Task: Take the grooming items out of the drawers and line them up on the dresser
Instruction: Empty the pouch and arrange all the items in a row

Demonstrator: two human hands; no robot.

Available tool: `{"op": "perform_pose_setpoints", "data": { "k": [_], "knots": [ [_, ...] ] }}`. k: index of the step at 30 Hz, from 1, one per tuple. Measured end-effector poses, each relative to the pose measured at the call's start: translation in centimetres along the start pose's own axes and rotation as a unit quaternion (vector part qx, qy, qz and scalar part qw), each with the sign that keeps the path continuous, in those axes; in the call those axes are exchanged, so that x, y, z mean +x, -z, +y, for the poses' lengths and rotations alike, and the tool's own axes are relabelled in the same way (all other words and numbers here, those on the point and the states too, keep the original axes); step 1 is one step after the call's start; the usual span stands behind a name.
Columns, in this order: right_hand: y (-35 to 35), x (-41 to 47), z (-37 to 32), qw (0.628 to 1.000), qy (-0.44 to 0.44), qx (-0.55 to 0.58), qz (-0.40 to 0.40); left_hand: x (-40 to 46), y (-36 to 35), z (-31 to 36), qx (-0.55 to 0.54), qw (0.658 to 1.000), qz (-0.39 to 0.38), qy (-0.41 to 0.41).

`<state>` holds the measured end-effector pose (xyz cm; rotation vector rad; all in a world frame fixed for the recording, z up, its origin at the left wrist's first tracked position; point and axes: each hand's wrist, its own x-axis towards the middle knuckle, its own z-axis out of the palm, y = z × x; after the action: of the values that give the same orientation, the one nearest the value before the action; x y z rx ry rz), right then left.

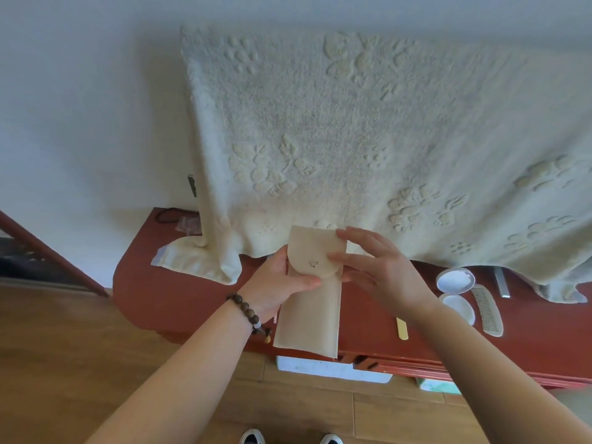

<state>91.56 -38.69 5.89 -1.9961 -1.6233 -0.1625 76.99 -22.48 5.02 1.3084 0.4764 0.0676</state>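
Note:
A long beige fabric pouch with a snap-button flap hangs upright above the red-brown dresser. My left hand grips its left edge, thumb across the front just under the flap. My right hand pinches the rounded flap's right edge, the other fingers spread. On the dresser to the right lie an open white round compact, its white lid, a beige comb, a yellow nail file and a metal strip.
A cream embossed towel drapes over something at the dresser's back and spills onto its top at both ends. An open drawer below the dresser front shows white and green items. Wooden floor lies below, with my shoes at the bottom edge.

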Motion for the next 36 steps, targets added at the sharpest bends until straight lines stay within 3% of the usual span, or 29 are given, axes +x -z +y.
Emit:
{"op": "perform_pose_setpoints", "data": {
  "k": [8,11,14,18,21,24,26,28,31,33,36],
  "knots": [
    [-0.1,2.2,-1.1,0.987,0.144,-0.057,0.042,-1.2,1.2,1.1,0.024,1.000,-0.010,-0.011],
    [-0.3,3.1,-1.9,0.989,0.134,-0.024,0.062,-1.4,1.3,1.3,0.063,0.998,0.006,-0.011],
    [0.9,4.7,-3.3,0.985,-0.054,0.115,0.119,-1.9,1.6,1.3,0.130,0.991,0.017,-0.005],
    [1.6,8.0,-2.1,0.904,-0.323,0.248,0.127,-2.9,1.6,1.6,0.106,0.994,0.000,-0.008],
    [0.1,9.1,-1.8,0.851,-0.403,0.333,0.055,-3.4,1.5,2.2,0.100,0.995,0.007,-0.027],
    [-1.3,9.2,-2.4,0.826,-0.421,0.374,-0.027,-3.6,1.7,2.4,0.104,0.994,0.028,-0.035],
    [-1.6,9.5,-2.5,0.837,-0.411,0.361,-0.010,-3.8,1.9,2.3,0.109,0.992,0.054,-0.033],
    [-1.4,9.6,-2.7,0.882,-0.373,0.281,0.053,-3.9,2.2,2.2,0.120,0.989,0.085,-0.034],
    [-0.7,8.7,-4.1,0.937,-0.229,0.228,0.129,-4.0,2.5,2.2,0.144,0.980,0.131,-0.033],
    [-0.8,8.1,-5.2,0.960,-0.147,0.221,0.088,-4.1,2.6,2.3,0.155,0.976,0.150,-0.031],
    [-2.0,8.0,-5.4,0.975,-0.118,0.189,0.000,-4.4,2.4,2.3,0.166,0.972,0.161,-0.036]
  ]
}}
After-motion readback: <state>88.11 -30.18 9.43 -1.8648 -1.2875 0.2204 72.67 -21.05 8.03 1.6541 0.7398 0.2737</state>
